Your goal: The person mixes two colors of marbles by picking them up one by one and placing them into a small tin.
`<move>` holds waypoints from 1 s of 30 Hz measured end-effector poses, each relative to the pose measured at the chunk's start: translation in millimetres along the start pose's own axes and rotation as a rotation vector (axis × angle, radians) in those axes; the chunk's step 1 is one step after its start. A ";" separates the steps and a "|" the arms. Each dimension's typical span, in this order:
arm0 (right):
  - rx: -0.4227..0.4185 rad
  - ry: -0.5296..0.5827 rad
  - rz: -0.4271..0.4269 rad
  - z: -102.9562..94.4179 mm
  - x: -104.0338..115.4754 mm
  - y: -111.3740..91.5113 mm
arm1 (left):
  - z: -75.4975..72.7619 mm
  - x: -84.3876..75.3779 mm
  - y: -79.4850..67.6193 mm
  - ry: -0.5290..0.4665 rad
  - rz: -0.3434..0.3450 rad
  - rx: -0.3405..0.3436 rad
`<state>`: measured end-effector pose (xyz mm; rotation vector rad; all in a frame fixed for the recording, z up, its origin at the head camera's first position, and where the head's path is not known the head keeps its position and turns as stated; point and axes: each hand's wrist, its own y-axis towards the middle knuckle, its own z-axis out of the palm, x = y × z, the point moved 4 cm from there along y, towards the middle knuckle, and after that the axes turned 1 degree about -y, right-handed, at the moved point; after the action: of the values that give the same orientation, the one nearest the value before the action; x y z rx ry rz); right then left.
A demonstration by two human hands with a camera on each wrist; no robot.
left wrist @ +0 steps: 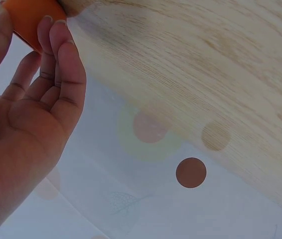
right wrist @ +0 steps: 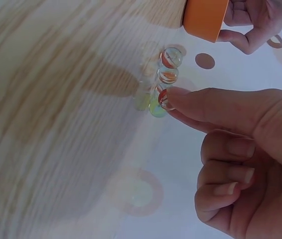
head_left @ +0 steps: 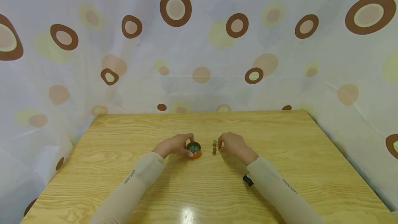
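A small orange bowl (head_left: 196,155) stands near the middle of the wooden table, with dark greenish glassy pieces inside. My left hand (head_left: 175,145) grips it from the left, thumb on the near side and fingers at the far side. In the left wrist view, the fingers curl against the bowl's orange wall (left wrist: 34,22). Just right of the bowl, several clear glass marbles (head_left: 214,150) form a short row. My right hand (head_left: 234,146) is at the row's right side. Its thumb and index finger pinch a marble with a red swirl (right wrist: 163,99); the other fingers are curled in.
The light wooden table (head_left: 130,127) reaches back to a hanging white sheet (head_left: 199,51) printed with brown and yellow circles, which also runs along both sides. A small black device (head_left: 248,180) shows under the right sleeve (head_left: 273,182).
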<state>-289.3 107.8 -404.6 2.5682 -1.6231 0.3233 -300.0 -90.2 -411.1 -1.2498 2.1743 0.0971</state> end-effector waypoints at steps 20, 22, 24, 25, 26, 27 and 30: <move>-0.061 0.049 -0.046 -3.0 10.7 4.2 | 0.6 0.4 -1.0 -0.004 0.002 -0.001; -0.064 0.046 -0.050 -3.3 12.5 4.5 | 0.6 -0.1 -1.5 -0.006 0.002 -0.001; -0.066 0.040 -0.050 -3.6 14.0 4.9 | 0.5 -0.8 -1.9 -0.008 0.002 -0.003; -0.068 0.039 -0.050 -3.8 14.7 5.1 | 0.3 -1.1 -2.0 -0.009 0.001 -0.003; -0.073 0.038 -0.051 -4.1 15.6 5.2 | 0.4 -1.2 -2.0 -0.010 0.000 -0.003; -0.079 0.041 -0.054 -4.6 16.6 5.3 | 0.4 -1.2 -2.0 -0.009 -0.001 -0.004; -0.098 0.051 -0.069 -5.8 20.1 5.7 | 0.4 -1.1 -1.5 -0.004 -0.006 -0.005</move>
<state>-287.0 88.7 -394.7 2.5153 -1.4909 0.2942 -298.2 -90.1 -410.4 -1.2574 2.1684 0.1025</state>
